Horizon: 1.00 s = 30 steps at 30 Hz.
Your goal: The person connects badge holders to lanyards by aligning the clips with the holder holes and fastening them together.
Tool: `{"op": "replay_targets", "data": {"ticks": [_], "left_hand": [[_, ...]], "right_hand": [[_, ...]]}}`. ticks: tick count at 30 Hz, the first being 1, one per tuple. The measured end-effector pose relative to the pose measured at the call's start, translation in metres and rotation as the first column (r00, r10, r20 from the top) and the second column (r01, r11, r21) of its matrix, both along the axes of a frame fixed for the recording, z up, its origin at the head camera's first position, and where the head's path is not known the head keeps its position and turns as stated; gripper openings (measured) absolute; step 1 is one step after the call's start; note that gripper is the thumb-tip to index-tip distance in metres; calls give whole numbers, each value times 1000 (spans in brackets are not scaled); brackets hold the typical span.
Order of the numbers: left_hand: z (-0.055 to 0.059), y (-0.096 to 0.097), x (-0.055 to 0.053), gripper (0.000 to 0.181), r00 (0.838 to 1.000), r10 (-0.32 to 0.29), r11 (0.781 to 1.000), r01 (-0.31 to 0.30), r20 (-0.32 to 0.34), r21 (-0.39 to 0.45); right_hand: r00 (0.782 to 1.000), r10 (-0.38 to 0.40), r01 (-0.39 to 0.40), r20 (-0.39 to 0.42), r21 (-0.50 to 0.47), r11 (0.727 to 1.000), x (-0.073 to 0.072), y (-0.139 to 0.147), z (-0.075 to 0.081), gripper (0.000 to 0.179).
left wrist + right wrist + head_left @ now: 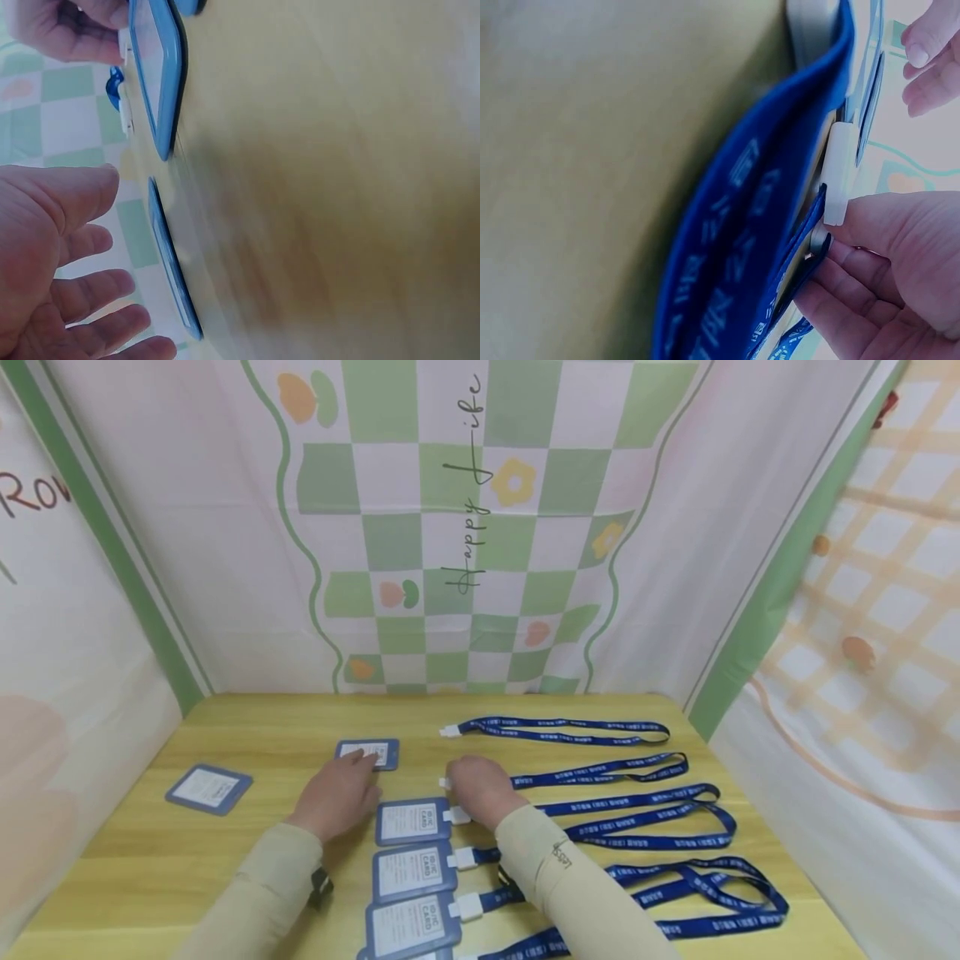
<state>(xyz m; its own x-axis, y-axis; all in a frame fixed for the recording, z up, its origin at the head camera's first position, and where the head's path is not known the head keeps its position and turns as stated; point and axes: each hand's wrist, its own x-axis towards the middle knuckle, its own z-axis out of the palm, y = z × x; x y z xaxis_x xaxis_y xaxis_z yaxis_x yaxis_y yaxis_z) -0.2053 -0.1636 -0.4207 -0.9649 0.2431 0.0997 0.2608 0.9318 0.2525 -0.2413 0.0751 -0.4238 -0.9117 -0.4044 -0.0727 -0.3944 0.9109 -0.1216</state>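
Note:
My left hand (337, 797) reaches over the near-left part of a blue-framed card holder (388, 755), its fingertips overlapping it in the head view. In the left wrist view its fingers (90, 292) are spread and extended, holding nothing. My right hand (483, 789) pinches a blue lanyard (600, 772) at its clip end, with a bit of the white clip (444, 783) poking out to the left. Just below, another card holder (412, 822) is joined by its white clip (457, 815) to a lanyard (637, 797).
Nearer me lie more joined card holders (408, 870) and lanyards (720, 928), in a column. One loose card holder (210, 789) lies at the left of the wooden table (270, 718). A looped lanyard (562, 732) lies at the back, before a checked curtain (450, 543).

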Motion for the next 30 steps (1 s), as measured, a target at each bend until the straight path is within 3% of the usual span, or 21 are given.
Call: {"op": "replay_targets", "data": {"ticks": [20,30], "left_hand": [[0,-8,-19,58,998,23,1000,-23,67,-5],[-3,-8,-22,54,997,3,999,1,83,-52]], "right_hand": [[1000,12,-12,-5,34,999,0,-1,0,10],[1000,3,-3,-4,34,999,0,0,0,10]]}}
